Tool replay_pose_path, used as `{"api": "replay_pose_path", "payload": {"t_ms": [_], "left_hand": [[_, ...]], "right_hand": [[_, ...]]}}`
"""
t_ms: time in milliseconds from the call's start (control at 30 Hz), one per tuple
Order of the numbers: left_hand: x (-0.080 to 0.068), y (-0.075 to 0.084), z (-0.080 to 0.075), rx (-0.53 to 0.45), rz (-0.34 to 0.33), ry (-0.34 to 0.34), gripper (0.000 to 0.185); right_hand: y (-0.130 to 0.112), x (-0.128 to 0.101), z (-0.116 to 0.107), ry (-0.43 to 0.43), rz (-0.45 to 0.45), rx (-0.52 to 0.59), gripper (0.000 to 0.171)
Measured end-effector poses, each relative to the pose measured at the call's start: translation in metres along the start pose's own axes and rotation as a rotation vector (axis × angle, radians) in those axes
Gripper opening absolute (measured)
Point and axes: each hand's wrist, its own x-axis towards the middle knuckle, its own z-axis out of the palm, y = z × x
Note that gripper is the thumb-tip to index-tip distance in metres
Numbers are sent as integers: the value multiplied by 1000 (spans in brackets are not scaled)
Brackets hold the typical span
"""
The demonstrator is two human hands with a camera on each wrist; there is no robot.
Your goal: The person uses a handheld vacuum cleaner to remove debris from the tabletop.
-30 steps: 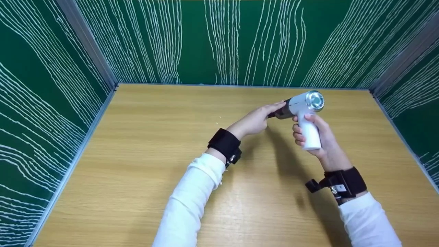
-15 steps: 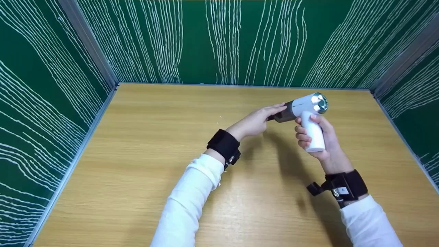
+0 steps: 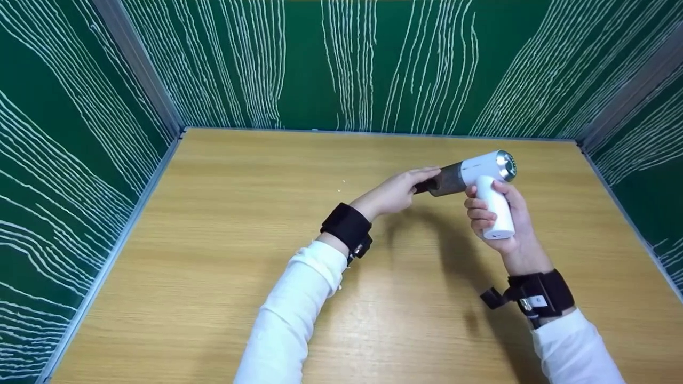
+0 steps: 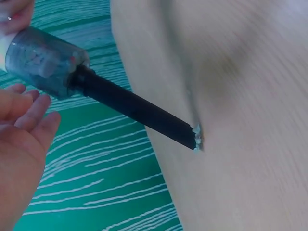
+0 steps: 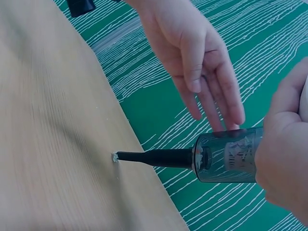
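Above the wooden table, your right hand grips the handheld vacuum by its white handle; your left hand, fingers straight and released, hovers beside its dark nozzle.

A small handheld vacuum is held above the counter, toward its far right corner. It has a white body and handle, a silvery rear end, a smoky translucent dust cup and a thin black nozzle. The nozzle points left, its tip at a pale speck.
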Motion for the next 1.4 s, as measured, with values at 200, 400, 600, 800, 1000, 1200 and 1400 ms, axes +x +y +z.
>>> {"api": "replay_pose_path", "payload": {"t_ms": [200, 400, 600, 800, 1000, 1200, 1400], "left_hand": [[0, -5, 4, 7, -40, 13, 54], [3, -6, 10, 24, -35, 78, 58], [4, -8, 16, -8, -68, 107, 63], [4, -10, 16, -17, -82, 149, 59], [1, -11, 15, 14, -74, 147, 57], [0, -12, 17, 72, -53, 126, 57], [0, -11, 20, 137, -29, 144, 56]], "right_hand": [[1, -1, -3, -19, 20, 47, 45], [3, -2, -8, -12, 13, 51, 45], [8, -1, -10, -1, 28, 46, 46], [9, 0, -7, 2, 65, 21, 49], [5, -6, -3, 158, 78, -203, 50], [3, -11, 3, 369, 83, -444, 32], [1, -11, 5, 511, 114, -602, 23]]}}
